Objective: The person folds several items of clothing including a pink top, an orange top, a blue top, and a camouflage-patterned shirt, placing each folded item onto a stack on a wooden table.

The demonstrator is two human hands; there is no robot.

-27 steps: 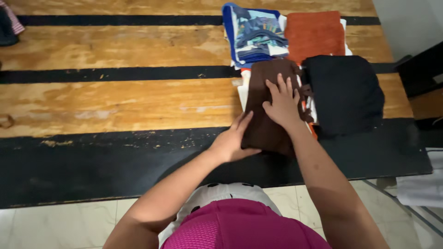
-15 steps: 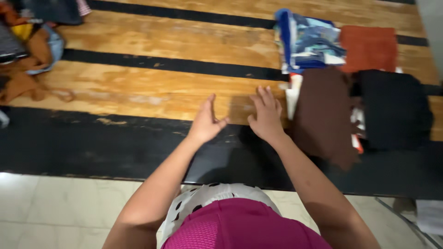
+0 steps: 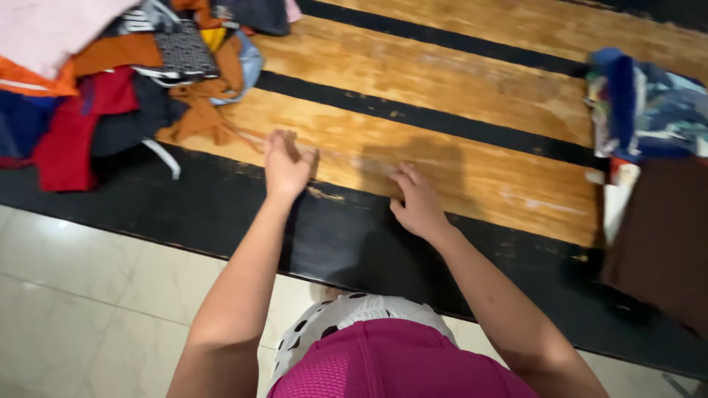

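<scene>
My left hand reaches left over the wooden table, fingers apart and holding nothing, close to a loose heap of unfolded clothes at the upper left. Nearest to it is an orange-brown garment trailing out of the heap. My right hand rests flat on the table near its black front band, also holding nothing. A folded brown garment lies at the far right, apart from both hands.
A folded blue patterned pile sits at the upper right behind the brown garment. Black stripes run along the table. A pale tiled floor lies below the table's front edge.
Both hands have left the folded brown garment and moved left. The view has swung left, bringing the heap of unfolded clothes into sight and pushing the folded piles to the right edge.
</scene>
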